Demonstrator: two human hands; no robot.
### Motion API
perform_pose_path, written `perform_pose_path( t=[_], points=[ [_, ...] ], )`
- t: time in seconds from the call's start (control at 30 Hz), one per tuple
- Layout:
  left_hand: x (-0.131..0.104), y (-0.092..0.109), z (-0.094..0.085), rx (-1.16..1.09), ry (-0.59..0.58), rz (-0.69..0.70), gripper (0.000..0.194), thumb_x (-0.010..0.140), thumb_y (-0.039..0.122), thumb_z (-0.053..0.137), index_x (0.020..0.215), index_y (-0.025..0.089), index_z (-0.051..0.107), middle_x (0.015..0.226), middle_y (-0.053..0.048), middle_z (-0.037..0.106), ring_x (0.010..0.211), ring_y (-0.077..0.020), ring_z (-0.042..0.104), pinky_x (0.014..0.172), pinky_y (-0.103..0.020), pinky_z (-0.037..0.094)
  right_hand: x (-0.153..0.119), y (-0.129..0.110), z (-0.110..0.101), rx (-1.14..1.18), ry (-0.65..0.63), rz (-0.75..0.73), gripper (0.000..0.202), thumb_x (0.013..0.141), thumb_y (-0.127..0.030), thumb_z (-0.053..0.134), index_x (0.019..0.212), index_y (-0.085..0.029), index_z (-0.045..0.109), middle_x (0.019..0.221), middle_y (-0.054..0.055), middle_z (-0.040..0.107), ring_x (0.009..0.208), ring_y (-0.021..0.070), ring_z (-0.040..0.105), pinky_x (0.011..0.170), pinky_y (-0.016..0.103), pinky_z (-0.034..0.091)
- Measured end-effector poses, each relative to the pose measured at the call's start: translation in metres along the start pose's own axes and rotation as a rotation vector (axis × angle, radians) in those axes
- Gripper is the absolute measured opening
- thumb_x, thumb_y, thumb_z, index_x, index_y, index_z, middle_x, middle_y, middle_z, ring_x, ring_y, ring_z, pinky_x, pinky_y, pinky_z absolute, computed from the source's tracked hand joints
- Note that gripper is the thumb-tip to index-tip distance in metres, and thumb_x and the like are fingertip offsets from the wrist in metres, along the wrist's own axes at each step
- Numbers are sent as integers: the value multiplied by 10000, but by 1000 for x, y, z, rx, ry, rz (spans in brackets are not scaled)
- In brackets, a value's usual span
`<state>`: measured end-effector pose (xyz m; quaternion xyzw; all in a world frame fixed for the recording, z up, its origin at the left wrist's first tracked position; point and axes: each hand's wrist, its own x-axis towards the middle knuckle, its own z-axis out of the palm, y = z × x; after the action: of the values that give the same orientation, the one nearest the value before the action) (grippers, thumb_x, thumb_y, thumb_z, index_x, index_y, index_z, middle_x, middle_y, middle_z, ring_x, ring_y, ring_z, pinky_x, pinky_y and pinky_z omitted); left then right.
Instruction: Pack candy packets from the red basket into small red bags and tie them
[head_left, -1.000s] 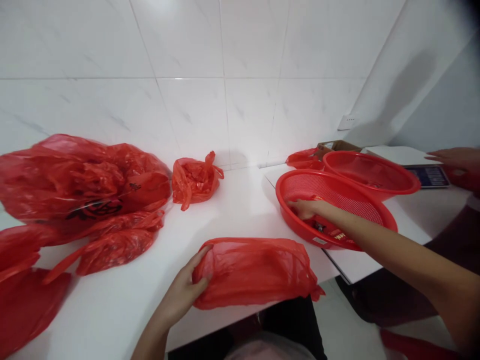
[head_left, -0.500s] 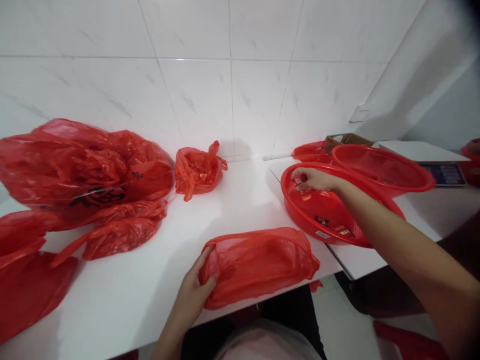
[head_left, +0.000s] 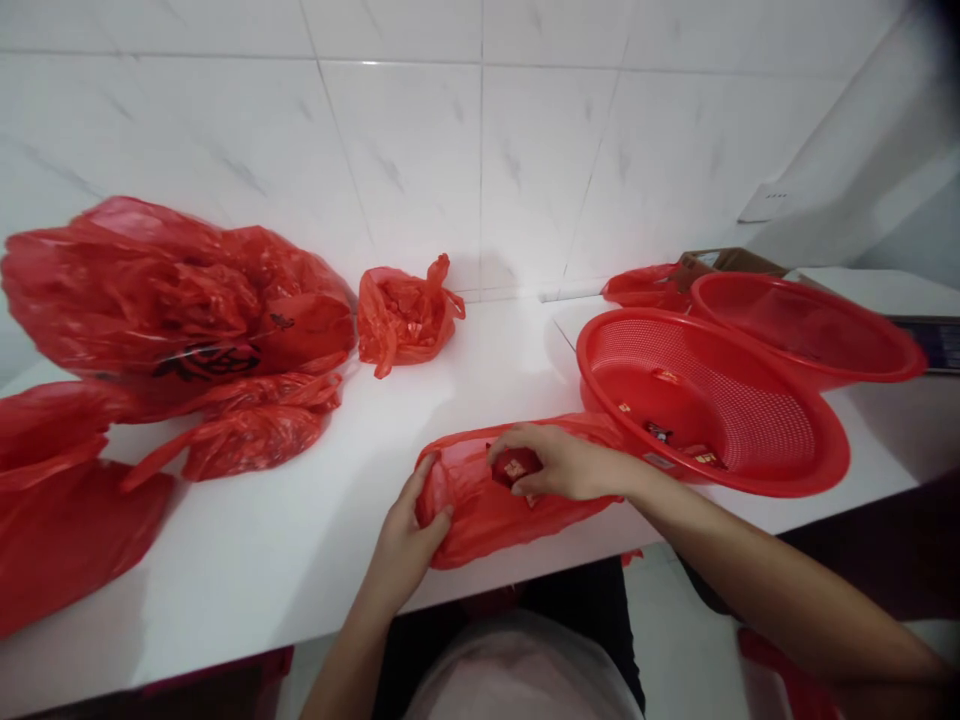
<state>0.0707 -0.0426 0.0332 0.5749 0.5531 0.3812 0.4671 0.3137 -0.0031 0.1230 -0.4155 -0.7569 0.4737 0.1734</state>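
Note:
A red plastic bag (head_left: 480, 530) lies open on the white table near its front edge. My left hand (head_left: 412, 540) grips the bag's left rim between thumb and fingers. Over the bag's opening, my right hand (head_left: 551, 462) is closed on small dark red packets (head_left: 515, 466) with gold print. To the right stands a red perforated basket (head_left: 772, 420) with several small packets (head_left: 705, 455) scattered on its bottom.
Behind the basket is a second red basket (head_left: 810, 320), with a cardboard box (head_left: 731, 261) beyond. A small tied red bag (head_left: 409, 320) sits by the wall. Large red bags (head_left: 180, 300) fill the left side.
My right hand has moved left from the basket to the bag, carrying small packets. My left hand still holds the bag's rim. The camera view has shifted slightly.

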Motion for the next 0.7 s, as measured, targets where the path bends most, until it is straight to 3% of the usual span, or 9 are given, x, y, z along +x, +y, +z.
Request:
perform_pose_path(
  t=[0.1, 0.23, 0.37, 0.43, 0.57, 0.63, 0.7],
  points=[
    [-2, 0, 2, 37, 26, 5, 705, 808, 310, 566, 1465, 164, 356, 1522, -95, 387, 1407, -227, 336, 1176, -406, 216, 6, 13, 4, -151, 47, -43, 301, 793, -205, 592, 1071, -296, 663, 1014, 19, 641, 950, 183, 633, 823, 295, 519],
    [-5, -1, 1, 104, 40, 35, 707, 809, 296, 554, 1470, 160, 344, 1521, -100, 386, 1408, -221, 333, 1177, -408, 213, 5, 20, -1, -89, 116, 24, 329, 832, -329, 587, 1160, -329, 612, 1129, 29, 627, 926, 192, 657, 766, 310, 564],
    [-9, -3, 0, 151, 38, 51, 690, 822, 273, 550, 1475, 211, 338, 1537, -79, 366, 1417, -220, 316, 1177, -425, 209, -4, 18, 0, -273, 225, 32, 423, 815, -363, 633, 1235, -373, 584, 1328, 43, 525, 1138, 261, 587, 965, 413, 504],
    [-11, -4, -1, 168, 32, 63, 683, 834, 271, 547, 1480, 235, 329, 1546, -69, 350, 1422, -221, 305, 1179, -435, 202, -13, 13, -8, -344, 306, 3, 429, 821, -376, 634, 1247, -368, 575, 1368, 37, 493, 1150, 256, 579, 992, 425, 484],
    [-15, -3, -2, 195, 0, 104, 652, 871, 290, 530, 1486, 266, 313, 1551, -61, 338, 1429, -231, 288, 1178, -460, 197, -43, 10, -54, -410, 524, 65, 379, 863, -479, 577, 1219, -353, 570, 1246, 34, 586, 1047, 250, 610, 891, 410, 524],
    [-17, -2, -2, 190, -8, 113, 637, 885, 297, 521, 1486, 276, 311, 1550, -59, 339, 1430, -239, 284, 1177, -470, 196, -57, 27, -85, -546, 579, 225, 448, 836, -525, 593, 1244, -342, 558, 1268, 82, 564, 1063, 325, 589, 893, 485, 493],
    [-18, -1, -1, 176, -8, 115, 628, 891, 305, 523, 1483, 290, 316, 1549, -55, 341, 1430, -250, 281, 1177, -482, 192, -67, 59, -111, -620, 545, 447, 601, 734, -544, 688, 1268, -310, 544, 1286, 151, 523, 1018, 404, 585, 830, 551, 479]
  ],
)
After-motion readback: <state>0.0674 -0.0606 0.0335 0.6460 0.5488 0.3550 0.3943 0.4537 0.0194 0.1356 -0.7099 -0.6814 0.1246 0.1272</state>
